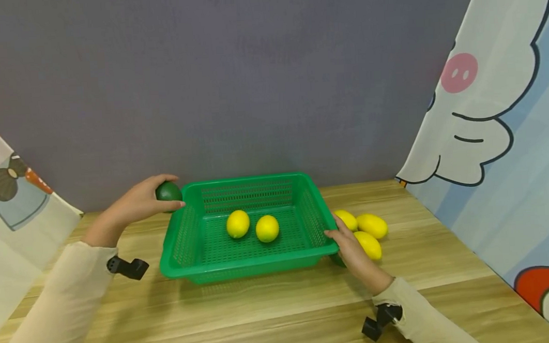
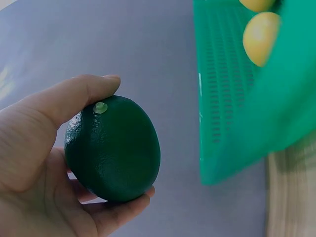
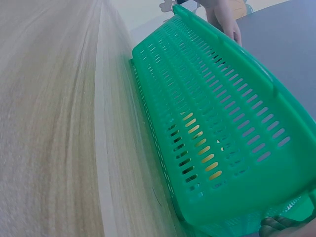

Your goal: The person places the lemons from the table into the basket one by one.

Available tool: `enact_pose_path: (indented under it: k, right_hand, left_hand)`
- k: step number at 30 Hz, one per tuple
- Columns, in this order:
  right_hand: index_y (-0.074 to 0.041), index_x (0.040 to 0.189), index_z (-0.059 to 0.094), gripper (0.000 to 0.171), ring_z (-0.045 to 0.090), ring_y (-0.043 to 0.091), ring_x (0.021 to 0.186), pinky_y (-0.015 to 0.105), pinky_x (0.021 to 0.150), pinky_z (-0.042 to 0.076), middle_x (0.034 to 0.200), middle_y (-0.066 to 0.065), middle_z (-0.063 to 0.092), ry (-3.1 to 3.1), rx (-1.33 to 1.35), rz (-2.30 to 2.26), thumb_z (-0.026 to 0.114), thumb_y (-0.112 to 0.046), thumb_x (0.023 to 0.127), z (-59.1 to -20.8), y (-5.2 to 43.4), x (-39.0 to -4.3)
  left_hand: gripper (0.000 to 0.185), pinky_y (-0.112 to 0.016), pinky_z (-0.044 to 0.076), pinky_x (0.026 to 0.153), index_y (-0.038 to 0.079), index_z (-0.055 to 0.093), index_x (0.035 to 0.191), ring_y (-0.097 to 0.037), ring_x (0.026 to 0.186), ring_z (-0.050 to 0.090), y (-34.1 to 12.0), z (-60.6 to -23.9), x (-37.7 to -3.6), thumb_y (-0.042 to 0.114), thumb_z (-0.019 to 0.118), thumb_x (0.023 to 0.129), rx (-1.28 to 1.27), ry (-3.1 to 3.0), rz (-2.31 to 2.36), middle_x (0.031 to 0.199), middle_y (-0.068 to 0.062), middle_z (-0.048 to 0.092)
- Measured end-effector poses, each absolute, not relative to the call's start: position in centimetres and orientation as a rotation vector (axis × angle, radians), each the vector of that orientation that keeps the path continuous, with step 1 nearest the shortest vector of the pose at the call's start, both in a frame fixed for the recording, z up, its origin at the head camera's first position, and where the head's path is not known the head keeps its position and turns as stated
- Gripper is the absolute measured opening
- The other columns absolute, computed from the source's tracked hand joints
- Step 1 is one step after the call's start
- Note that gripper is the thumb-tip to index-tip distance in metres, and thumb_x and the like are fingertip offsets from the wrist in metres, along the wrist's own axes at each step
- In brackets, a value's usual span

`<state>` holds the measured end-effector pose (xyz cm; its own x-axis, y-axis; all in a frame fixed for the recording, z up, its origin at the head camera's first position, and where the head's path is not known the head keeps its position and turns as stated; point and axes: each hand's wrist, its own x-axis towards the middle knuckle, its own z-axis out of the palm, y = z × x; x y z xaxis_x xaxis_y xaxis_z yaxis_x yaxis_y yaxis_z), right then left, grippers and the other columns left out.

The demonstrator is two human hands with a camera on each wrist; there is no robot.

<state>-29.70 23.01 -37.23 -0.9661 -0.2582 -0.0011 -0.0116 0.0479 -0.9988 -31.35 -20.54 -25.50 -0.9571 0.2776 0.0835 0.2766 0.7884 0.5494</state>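
My left hand (image 1: 141,202) holds a dark green, smooth oval fruit (image 2: 113,148) with a pale stem nub, thumb on one side and fingers on the other. It is raised beside the left end of a green plastic basket (image 1: 256,262). Inside the basket lie two lemons, one lemon (image 1: 238,224) left of the other lemon (image 1: 267,229). At the basket's right end, my right hand (image 1: 353,247) grips the rim, thumb over the edge. Part of another dark green thing (image 1: 337,260) shows beneath that hand; the rest is hidden.
Several lemons (image 1: 372,226) lie on the wooden table (image 1: 263,312) just right of the basket, partly behind my right hand. A grey panel (image 1: 270,89) stands behind the table, and cartoon-printed sheets (image 1: 500,128) flank both sides.
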Motion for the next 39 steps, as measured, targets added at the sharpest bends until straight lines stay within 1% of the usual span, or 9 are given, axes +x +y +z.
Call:
enact_pose_path:
  k: [5, 11, 13, 18, 24, 27, 30, 33, 39]
  right_hand:
    - [-0.008, 0.152, 0.004, 0.064, 0.019, 0.032, 0.137, 0.048, 0.111, 0.018, 0.155, 0.019, 0.012, 2.130, -0.290, -2.038, 0.035, -0.011, 0.096, -37.1, 23.0, -29.7]
    - [-0.007, 0.152, 0.003, 0.064, 0.020, 0.032, 0.137, 0.047, 0.111, 0.019, 0.155, 0.019, 0.013, 2.126, -0.295, -2.037, 0.035, -0.011, 0.097, -37.1, 22.9, -29.6]
    - [-0.007, 0.152, 0.003, 0.065, 0.021, 0.032, 0.136, 0.047, 0.111, 0.020, 0.154, 0.019, 0.014, 2.132, -0.292, -2.030, 0.035, -0.012, 0.096, -37.1, 22.9, -29.6]
    - [-0.008, 0.152, 0.003, 0.064, 0.022, 0.032, 0.136, 0.047, 0.111, 0.020, 0.154, 0.019, 0.015, 2.144, -0.286, -2.023, 0.035, -0.012, 0.096, -37.2, 23.0, -29.6]
    - [-0.008, 0.152, 0.004, 0.065, 0.021, 0.032, 0.137, 0.047, 0.111, 0.020, 0.155, 0.018, 0.014, 2.149, -0.281, -2.029, 0.035, -0.012, 0.096, -37.2, 23.0, -29.7]
    - [-0.008, 0.152, 0.004, 0.065, 0.020, 0.032, 0.138, 0.047, 0.111, 0.019, 0.155, 0.018, 0.013, 2.146, -0.286, -2.032, 0.036, -0.012, 0.096, -37.3, 23.0, -29.8]
    - [-0.008, 0.152, 0.004, 0.065, 0.018, 0.032, 0.138, 0.048, 0.112, 0.017, 0.155, 0.019, 0.012, 2.135, -0.287, -2.039, 0.036, -0.011, 0.096, -37.3, 22.9, -29.8]
    - [-0.007, 0.152, 0.003, 0.065, 0.017, 0.033, 0.138, 0.049, 0.113, 0.015, 0.155, 0.020, 0.012, 2.130, -0.294, -2.041, 0.035, -0.011, 0.096, -37.2, 22.9, -29.7]
    - [-0.007, 0.152, 0.003, 0.064, 0.015, 0.033, 0.139, 0.049, 0.114, 0.013, 0.155, 0.019, 0.011, 2.129, -0.308, -2.037, 0.035, -0.012, 0.097, -37.1, 23.0, -29.6]
  left_hand:
    - [0.073, -0.046, 0.050, 0.079, 0.002, 0.036, 0.142, -0.035, 0.105, 0.054, -19.3, -24.8, -32.1, 0.036, 0.067, 0.086, 0.492, 2.961, 0.905, 0.136, -0.027, 0.040]
    - [0.072, -0.036, 0.050, 0.069, 0.003, 0.036, 0.142, -0.029, 0.090, 0.055, -18.3, -24.5, -33.2, 0.036, 0.067, 0.086, 0.507, 2.934, 0.921, 0.132, -0.024, 0.044]
    - [0.072, -0.038, 0.050, 0.072, 0.003, 0.036, 0.142, -0.029, 0.093, 0.055, -17.9, -24.5, -33.5, 0.035, 0.068, 0.086, 0.507, 2.918, 0.942, 0.132, -0.023, 0.045]
    - [0.073, -0.047, 0.046, 0.089, 0.006, 0.035, 0.143, -0.033, 0.110, 0.050, -17.0, -24.6, -34.4, 0.036, 0.068, 0.086, 0.505, 2.871, 0.991, 0.138, -0.020, 0.041]
    - [0.071, -0.044, 0.047, 0.087, 0.004, 0.036, 0.143, -0.032, 0.106, 0.052, -15.8, -24.9, -35.6, 0.033, 0.068, 0.086, 0.514, 2.843, 1.023, 0.137, -0.020, 0.042]
    - [0.069, -0.042, 0.046, 0.086, 0.002, 0.038, 0.141, -0.029, 0.102, 0.053, -15.3, -25.3, -36.2, 0.030, 0.069, 0.086, 0.527, 2.822, 1.039, 0.132, -0.020, 0.046]
    - [0.068, -0.041, 0.045, 0.085, 0.001, 0.039, 0.140, -0.026, 0.092, 0.053, -15.0, -25.8, -36.9, 0.030, 0.069, 0.086, 0.536, 2.819, 1.007, 0.119, -0.018, 0.052]
    - [0.065, -0.041, 0.044, 0.083, 0.001, 0.042, 0.137, -0.025, 0.088, 0.053, -14.7, -26.4, -37.6, 0.030, 0.069, 0.085, 0.539, 2.812, 0.970, 0.110, -0.015, 0.054]
    - [0.063, -0.043, 0.045, 0.084, 0.001, 0.044, 0.135, -0.028, 0.095, 0.052, -13.8, -27.2, -38.3, 0.031, 0.069, 0.085, 0.545, 2.782, 0.931, 0.115, -0.017, 0.054]
